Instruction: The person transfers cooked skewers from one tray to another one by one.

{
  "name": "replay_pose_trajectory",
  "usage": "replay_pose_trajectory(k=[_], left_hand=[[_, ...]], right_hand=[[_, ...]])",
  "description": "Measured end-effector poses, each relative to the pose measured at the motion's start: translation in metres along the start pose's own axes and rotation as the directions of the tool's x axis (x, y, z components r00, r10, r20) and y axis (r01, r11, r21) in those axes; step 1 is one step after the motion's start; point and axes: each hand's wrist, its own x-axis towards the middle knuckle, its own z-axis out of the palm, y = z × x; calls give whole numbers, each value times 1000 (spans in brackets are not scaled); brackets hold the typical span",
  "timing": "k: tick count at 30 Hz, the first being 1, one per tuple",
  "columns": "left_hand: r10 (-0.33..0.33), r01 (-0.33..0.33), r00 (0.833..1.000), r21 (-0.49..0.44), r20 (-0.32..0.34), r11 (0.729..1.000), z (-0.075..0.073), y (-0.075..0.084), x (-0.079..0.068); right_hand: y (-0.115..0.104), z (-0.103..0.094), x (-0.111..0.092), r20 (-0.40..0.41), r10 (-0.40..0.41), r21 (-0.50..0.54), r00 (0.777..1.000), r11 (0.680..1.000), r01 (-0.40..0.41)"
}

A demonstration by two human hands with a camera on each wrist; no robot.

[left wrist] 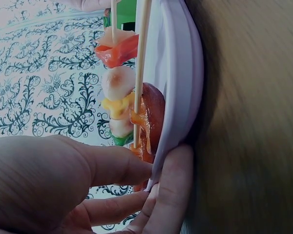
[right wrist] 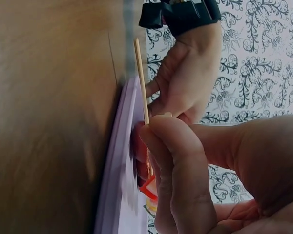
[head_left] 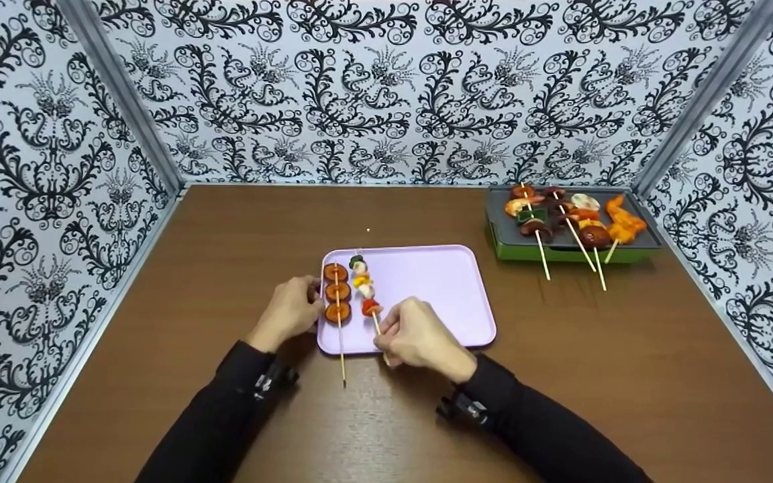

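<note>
My left hand (head_left: pixel 289 305) grips the left rim of a pale pink tray (head_left: pixel 430 282), with the thumb on one side of the edge and fingers on the other in the left wrist view. Near it, a skewer of three round brown-orange slices (head_left: pixel 337 292) lies along the tray's left side, its bare stick reaching past the front edge. My right hand (head_left: pixel 417 332) pinches the bare stick of a mixed skewer (head_left: pixel 364 285) over the tray's front part. That skewer carries red, white, yellow and green pieces and slants beside the slices. Part of its stick is hidden behind the fingers.
At the back right stands a green grill (head_left: pixel 507 252) with a grey top, holding several food skewers whose sticks overhang its front. A tiny white speck (head_left: pixel 368 230) lies behind the tray. Patterned walls (head_left: pixel 386 87) enclose the brown table (head_left: pixel 239 221) at the back and sides.
</note>
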Motion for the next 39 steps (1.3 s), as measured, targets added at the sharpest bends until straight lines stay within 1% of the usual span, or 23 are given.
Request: replay_pose_trajectory(k=[6,16,20,24,29,32,36,39], left_hand=[[10,-10,1000,-8,1,1000,0,0,0],[-31,32,999,-38,35,999,1,1,0],[-28,30,999,-47,38,998,1,2,0],[-27,29,999,-54,35,998,1,2,0],[-34,36,999,-54,39,998,1,2,0],[-28,30,999,-52,41,998,0,2,1],[-1,1,1000,-3,16,1000,0,1,2],[6,-6,1000,26,2,1000,1,-1,2]], right_hand=[[-1,9,1,10,0,31,1000,1000,0],[2,20,2,8,-18,75,1000,997,18],[2,22,3,6,-27,91,1000,995,26],[4,23,3,12,-31,133,999,991,29],[5,23,3,6,-62,107,998,992,61],[4,21,3,11,-66,109,998,992,64],[2,17,3,27,-60,101,998,993,57],[2,15,2,32,-67,55,997,996,65]])
